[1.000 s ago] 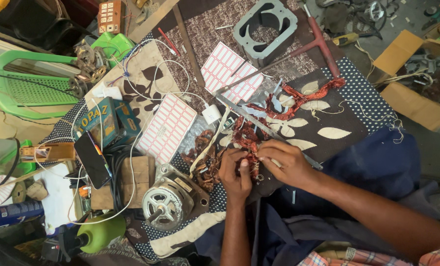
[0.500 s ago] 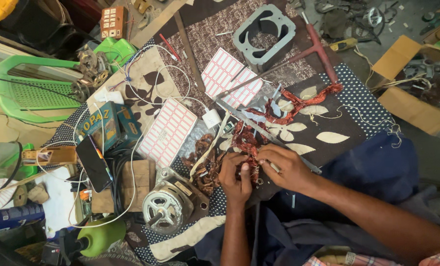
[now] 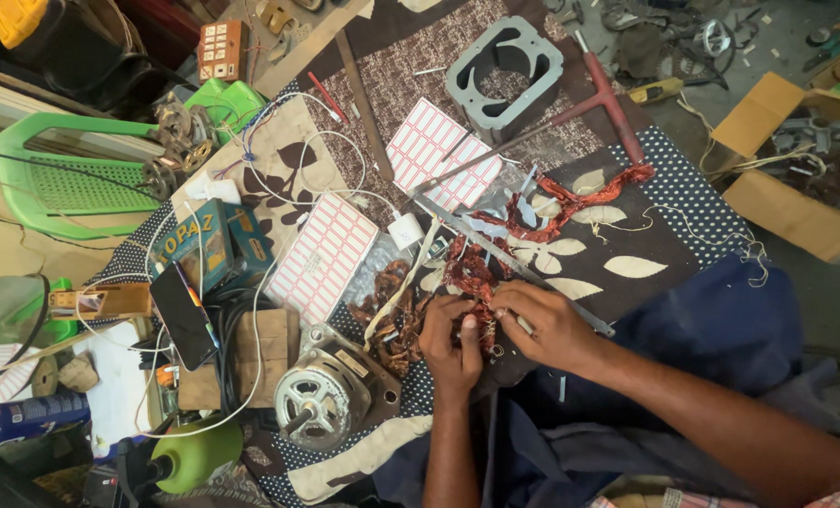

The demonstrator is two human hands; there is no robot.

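Two hands at the centre of my view, both working one item: a tangled bundle of reddish-brown copper winding wire [image 3: 472, 277] lying on the dark patterned cloth [image 3: 664, 235] spread over the work surface. My left hand [image 3: 450, 341] has its fingers curled shut on the near end of the bundle; my right hand [image 3: 553, 325] is closed around a slim light-coloured tool [image 3: 521, 324] (too small to tell its kind), its fingers touching the same wire. Just left of the left hand: a pile of brown coiled wire scraps [image 3: 392, 315], then a grey round-faced electric motor [image 3: 321, 400]. Further out: two white sheets of red-bordered labels [image 3: 321, 254], a black phone [image 3: 183, 315], a grey cast metal frame with curved openings [image 3: 504, 68], a red T-handled bar [image 3: 613, 99], a second strand of red wire [image 3: 584, 193] well apart from the hands, and a green plastic chair [image 3: 67, 179] at the left edge.
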